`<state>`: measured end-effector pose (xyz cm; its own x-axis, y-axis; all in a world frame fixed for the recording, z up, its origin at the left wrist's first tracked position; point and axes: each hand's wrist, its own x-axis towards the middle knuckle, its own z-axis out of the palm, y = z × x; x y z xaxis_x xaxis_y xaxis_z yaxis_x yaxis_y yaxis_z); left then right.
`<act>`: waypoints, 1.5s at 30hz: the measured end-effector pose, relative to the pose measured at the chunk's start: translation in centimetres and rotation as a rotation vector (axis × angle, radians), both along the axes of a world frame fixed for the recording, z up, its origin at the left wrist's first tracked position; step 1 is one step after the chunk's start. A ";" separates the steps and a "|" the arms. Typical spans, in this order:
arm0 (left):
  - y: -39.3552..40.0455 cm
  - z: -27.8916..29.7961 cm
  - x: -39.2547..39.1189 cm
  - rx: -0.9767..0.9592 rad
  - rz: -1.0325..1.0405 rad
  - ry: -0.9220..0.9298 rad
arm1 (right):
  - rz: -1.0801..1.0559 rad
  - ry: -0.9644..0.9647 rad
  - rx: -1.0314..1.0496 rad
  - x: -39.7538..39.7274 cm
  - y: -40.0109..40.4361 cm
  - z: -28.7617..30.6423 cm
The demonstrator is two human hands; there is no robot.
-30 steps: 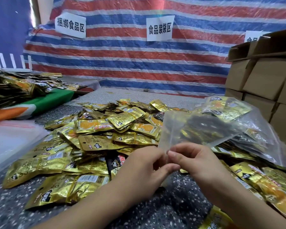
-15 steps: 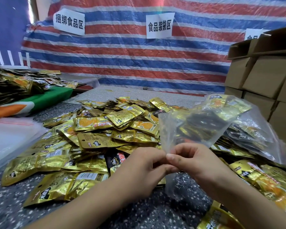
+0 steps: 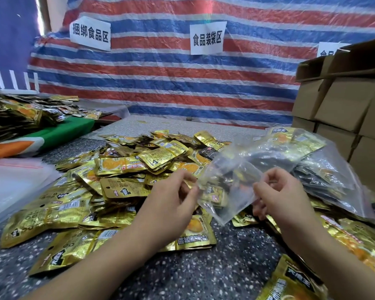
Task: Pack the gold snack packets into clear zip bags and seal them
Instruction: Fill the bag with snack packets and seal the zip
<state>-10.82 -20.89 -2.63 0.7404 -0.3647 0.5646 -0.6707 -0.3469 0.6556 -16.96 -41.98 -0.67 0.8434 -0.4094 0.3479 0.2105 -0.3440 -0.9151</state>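
Nearest, left hand (image 3: 171,204) and right hand (image 3: 284,198), each pinching one edge of an empty clear bag (image 3: 227,191), stretched between them above the table (image 3: 204,273). Bag tilted, long axis running from upper left down toward the lower right corner; which end is the mouth, unclear. Just left of and beyond the left hand, heaped gold packets (image 3: 121,169), so left hand nearer. Farther right, filled bags (image 3: 325,169).
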 end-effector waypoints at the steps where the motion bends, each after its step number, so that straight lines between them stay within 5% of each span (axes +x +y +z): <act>1: -0.1 -0.1 -0.2 0.010 0.006 -0.042 | 0.011 0.005 0.002 0.0 0.3 0.0; 10: 0.1 0.1 -1.3 0.244 -0.077 -0.498 | 0.036 0.102 0.118 0.2 1.4 -0.2; 16: -0.3 -0.5 -2.2 0.407 -0.139 -0.517 | 0.094 0.131 0.286 0.3 1.6 0.1; 31: 1.5 1.5 1.2 -0.292 -0.023 -0.183 | 0.124 -0.077 0.333 -0.4 -0.3 1.7; 38: 3.3 2.3 2.9 -0.370 0.042 -0.121 | -0.184 -0.029 -0.038 1.0 -2.1 0.9; 45: 3.6 1.4 3.9 -0.289 -0.045 -0.065 | -0.020 0.293 -0.475 7.2 -0.8 4.3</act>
<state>-6.90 -17.34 -1.22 0.6863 -0.2136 0.6952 -0.7247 -0.1208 0.6784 -9.76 -42.78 3.59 0.9261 -0.2819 0.2507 -0.0400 -0.7341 -0.6778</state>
